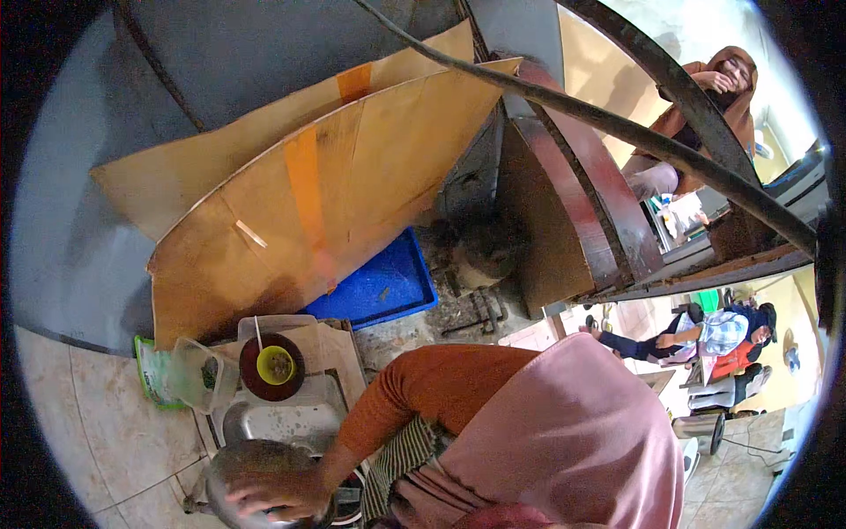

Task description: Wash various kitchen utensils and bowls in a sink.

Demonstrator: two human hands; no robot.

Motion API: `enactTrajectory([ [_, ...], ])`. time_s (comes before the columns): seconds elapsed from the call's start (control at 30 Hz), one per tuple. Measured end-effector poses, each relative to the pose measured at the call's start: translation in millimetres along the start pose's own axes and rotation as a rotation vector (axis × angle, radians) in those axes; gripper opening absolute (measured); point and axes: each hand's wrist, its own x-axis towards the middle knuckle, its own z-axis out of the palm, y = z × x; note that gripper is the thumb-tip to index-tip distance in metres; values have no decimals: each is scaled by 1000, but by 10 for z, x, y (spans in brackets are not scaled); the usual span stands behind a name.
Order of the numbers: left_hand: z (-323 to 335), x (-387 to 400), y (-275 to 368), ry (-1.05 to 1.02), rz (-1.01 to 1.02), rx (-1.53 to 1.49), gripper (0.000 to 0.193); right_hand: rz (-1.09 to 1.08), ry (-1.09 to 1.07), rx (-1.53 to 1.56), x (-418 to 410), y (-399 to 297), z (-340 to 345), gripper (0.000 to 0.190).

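Note:
My right hand (284,496), at the end of an orange sleeve, is over a rounded shiny metal vessel or lid (254,451) at the lower left. Blur hides whether its fingers grip the metal. My left hand is out of view. Beside the metal piece lies a steel tray (284,423) dotted with drops or spots. Next to it a yellow cup (276,357) with some contents sits in a dark brown bowl (254,390), with a pale handle nearby. A clear plastic container (221,390) with something green inside stands tilted at the left.
Large cardboard sheets (264,225) lean over a blue plastic tray (370,294). A sooty round object (492,244) stands by metal pipes. A dark bar (575,99) crosses above. A green-and-white packet (152,377) bears writing. Other people (717,334) are at the right.

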Motion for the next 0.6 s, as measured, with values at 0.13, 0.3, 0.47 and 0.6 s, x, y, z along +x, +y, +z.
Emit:
enactTrajectory([
  [0.13,148,95,305,32,53,7,21,581,8,344,18,1037,103,31],
  [0.3,157,-70,164,56,29,109,22,451,14,242,-209,329,105,34],
  [0.47,278,-82,421,80,61,144,23,136,-44,124,356,765,-85,40],
  [0.6,366,-432,209,-86,-452,-322,28,67,-661,-86,479,-117,-404,44],
])
